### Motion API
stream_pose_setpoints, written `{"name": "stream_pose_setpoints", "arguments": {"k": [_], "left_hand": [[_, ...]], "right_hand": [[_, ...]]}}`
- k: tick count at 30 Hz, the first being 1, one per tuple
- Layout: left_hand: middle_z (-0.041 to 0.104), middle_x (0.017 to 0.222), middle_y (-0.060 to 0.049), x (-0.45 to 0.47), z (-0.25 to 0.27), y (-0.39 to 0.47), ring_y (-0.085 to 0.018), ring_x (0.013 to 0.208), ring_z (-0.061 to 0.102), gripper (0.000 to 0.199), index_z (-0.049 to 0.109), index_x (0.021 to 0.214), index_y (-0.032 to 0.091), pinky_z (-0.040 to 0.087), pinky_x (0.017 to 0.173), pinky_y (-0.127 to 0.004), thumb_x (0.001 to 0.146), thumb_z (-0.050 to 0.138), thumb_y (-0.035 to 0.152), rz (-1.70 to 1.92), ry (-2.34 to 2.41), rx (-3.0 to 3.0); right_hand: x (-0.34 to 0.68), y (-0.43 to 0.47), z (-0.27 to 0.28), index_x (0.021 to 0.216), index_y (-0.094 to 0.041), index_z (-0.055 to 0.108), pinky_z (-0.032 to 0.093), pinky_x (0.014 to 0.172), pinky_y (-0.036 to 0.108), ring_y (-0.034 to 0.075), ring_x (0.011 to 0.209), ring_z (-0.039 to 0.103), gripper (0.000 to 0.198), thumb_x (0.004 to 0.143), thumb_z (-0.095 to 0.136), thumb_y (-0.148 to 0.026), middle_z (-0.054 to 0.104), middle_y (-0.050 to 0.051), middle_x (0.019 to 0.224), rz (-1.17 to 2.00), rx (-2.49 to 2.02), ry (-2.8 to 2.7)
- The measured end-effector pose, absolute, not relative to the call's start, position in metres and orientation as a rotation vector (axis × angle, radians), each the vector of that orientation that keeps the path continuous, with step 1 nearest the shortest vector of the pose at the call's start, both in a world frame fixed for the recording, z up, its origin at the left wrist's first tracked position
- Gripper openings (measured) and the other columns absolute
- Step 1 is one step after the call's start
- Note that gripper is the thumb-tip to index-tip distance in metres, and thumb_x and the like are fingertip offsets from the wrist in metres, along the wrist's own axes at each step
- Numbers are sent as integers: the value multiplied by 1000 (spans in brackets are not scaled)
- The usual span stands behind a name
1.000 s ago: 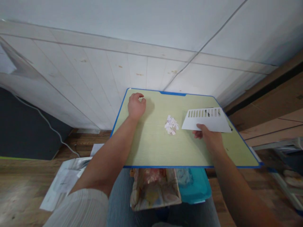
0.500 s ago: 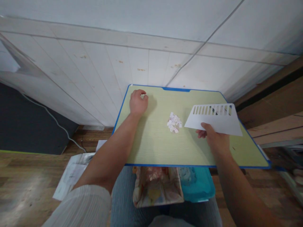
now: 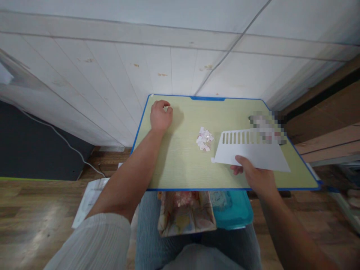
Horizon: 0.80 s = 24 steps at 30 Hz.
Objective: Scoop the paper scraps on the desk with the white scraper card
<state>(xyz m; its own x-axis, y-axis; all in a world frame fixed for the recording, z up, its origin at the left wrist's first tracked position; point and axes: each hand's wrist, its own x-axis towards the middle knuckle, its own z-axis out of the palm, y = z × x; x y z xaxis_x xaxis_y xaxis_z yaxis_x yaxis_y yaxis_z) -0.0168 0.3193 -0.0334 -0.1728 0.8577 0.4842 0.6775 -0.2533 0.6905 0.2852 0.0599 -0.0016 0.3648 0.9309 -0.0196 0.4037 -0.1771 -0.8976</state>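
Over the yellow board's point(image 3: 182, 168) right half: white slotted sheet point(image 3: 261, 153) | long axis left-right, slots toward far edge | right hand point(image 3: 254, 176) pinching near edge | left hand point(image 3: 161, 117) half-curled, thumb and forefinger apart, far left | paper scraps point(image 3: 204, 139) between | pixelated patch point(image 3: 267, 127) behind sheet, unreadable

The left hand point(image 3: 161, 117) curls loosely while the right hand point(image 3: 255, 176) pinches.

I seem to be in a room of a home: scuffed white plank panelling point(image 3: 126, 75) fills the upper frame, a grey cable point(image 3: 234, 44) runs down it, and wood-look flooring point(image 3: 36, 213) shows at lower left. I sit at a small blue-edged table point(image 3: 180, 170), mid-frame, like household furniture.
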Motion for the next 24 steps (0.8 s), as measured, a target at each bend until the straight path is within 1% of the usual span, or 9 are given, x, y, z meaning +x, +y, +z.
{"name": "stream_pose_setpoints", "arguments": {"k": [3, 7, 10, 14, 16, 18, 20, 22, 24], "left_hand": [[73, 109, -9, -18, -35, 321, -30, 116, 68, 15, 66, 94, 25, 51, 116, -47, 89, 63, 12, 1396, 1780, 1885], [72, 108, -9, -18, -37, 324, -31, 116, 67, 14, 67, 95, 25, 51, 116, -48, 89, 63, 13, 1406, 1740, 1896], [72, 107, -8, -18, -38, 325, -30, 115, 67, 13, 66, 94, 25, 51, 116, -46, 89, 64, 13, 1423, 1742, 1892], [72, 109, -9, -19, -37, 320, -30, 116, 67, 12, 66, 94, 25, 51, 116, -46, 90, 62, 14, 1420, 1757, 1884], [73, 110, -10, -18, -35, 315, -31, 117, 67, 13, 66, 95, 26, 51, 117, -48, 90, 61, 16, 1395, 1779, 1902], [74, 112, -11, -15, -34, 309, -33, 119, 67, 12, 67, 95, 26, 51, 117, -51, 91, 62, 17, 1334, 1809, 1955], [75, 114, -13, -11, -31, 300, -35, 122, 67, 11, 68, 94, 27, 52, 116, -53, 90, 64, 17, 1217, 1821, 2042], [75, 116, -15, -7, -30, 289, -38, 124, 67, 10, 70, 94, 27, 53, 114, -56, 90, 66, 18, 1070, 1821, 2131], [76, 122, -17, -7, -28, 274, -40, 127, 67, 11, 72, 98, 26, 53, 114, -57, 91, 67, 20, 949, 1822, 2196]], "right_hand": [[279, 46, -1, 55, -29, 68, 64, 79, 43, 25, 59, 69, 38, 91, 70, -42, 71, 5, 59, 788, -1737, -1259], [279, 42, 3, 49, -31, 64, 64, 76, 44, 26, 58, 67, 40, 88, 71, -40, 67, 5, 54, 779, -1712, -1237], [280, 43, 7, 46, -31, 60, 64, 78, 45, 27, 59, 67, 45, 87, 72, -44, 66, 6, 54, 781, -1711, -1215], [278, 45, 7, 52, -29, 65, 64, 73, 43, 26, 59, 67, 42, 88, 75, -49, 67, 6, 57, 844, -1659, -1177], [278, 46, 3, 56, -28, 69, 64, 75, 42, 26, 60, 68, 40, 88, 76, -52, 71, 7, 60, 882, -1651, -1188], [278, 48, -1, 56, -26, 70, 64, 78, 42, 25, 60, 67, 43, 87, 76, -55, 73, 8, 61, 899, -1662, -1199], [280, 49, -5, 54, -26, 68, 63, 78, 41, 24, 59, 66, 45, 87, 76, -56, 72, 8, 59, 900, -1658, -1199], [281, 49, -8, 55, -26, 67, 62, 72, 39, 23, 57, 65, 45, 86, 77, -57, 71, 7, 58, 900, -1636, -1187], [283, 48, -11, 58, -26, 67, 60, 65, 37, 22, 55, 64, 43, 86, 77, -57, 71, 6, 58, 903, -1610, -1171]]}}
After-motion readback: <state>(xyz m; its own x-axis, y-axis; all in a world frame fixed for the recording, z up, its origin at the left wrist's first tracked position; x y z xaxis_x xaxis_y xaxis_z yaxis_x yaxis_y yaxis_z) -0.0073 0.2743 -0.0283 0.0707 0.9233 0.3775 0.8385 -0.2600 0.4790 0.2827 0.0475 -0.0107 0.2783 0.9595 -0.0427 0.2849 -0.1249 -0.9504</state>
